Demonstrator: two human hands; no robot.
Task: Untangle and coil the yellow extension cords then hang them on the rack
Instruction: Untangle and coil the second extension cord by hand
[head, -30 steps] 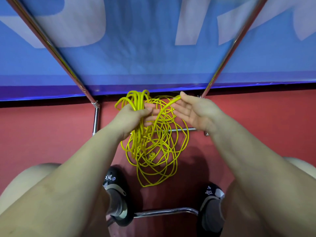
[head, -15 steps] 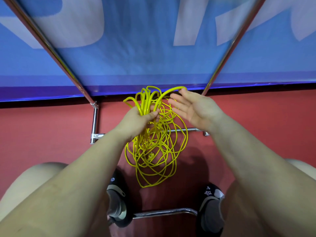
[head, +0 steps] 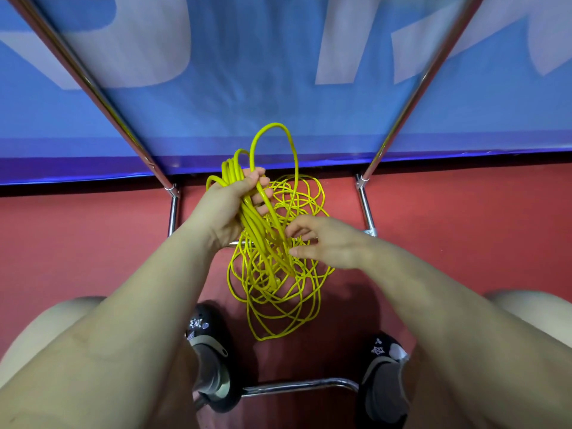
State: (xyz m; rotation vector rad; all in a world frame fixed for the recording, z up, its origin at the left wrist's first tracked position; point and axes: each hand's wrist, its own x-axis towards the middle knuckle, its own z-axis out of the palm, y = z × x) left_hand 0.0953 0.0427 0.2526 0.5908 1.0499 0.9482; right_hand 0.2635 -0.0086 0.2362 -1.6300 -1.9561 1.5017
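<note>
A tangle of yellow extension cord (head: 278, 286) is seen hanging in front of a red floor (head: 77, 243), between two hands and above two black shoes (head: 210, 360). The upper part of the cord is gathered into a bundle of loops, and this bundle is gripped by the left hand (head: 229, 209), whose fingers are curled round it; one tall loop is raised above the fist. The loose, knotted mass is left dangling below and to the right of that hand. The right hand (head: 325, 243) is held just beside the bundle, lower than the left, with its fingers partly bent and reaching into the strands; whether a strand is pinched cannot be told. Chrome rack tubes (head: 365, 209) are seen behind the cord, and a blue banner (head: 278, 88) is stretched across the top.
</note>
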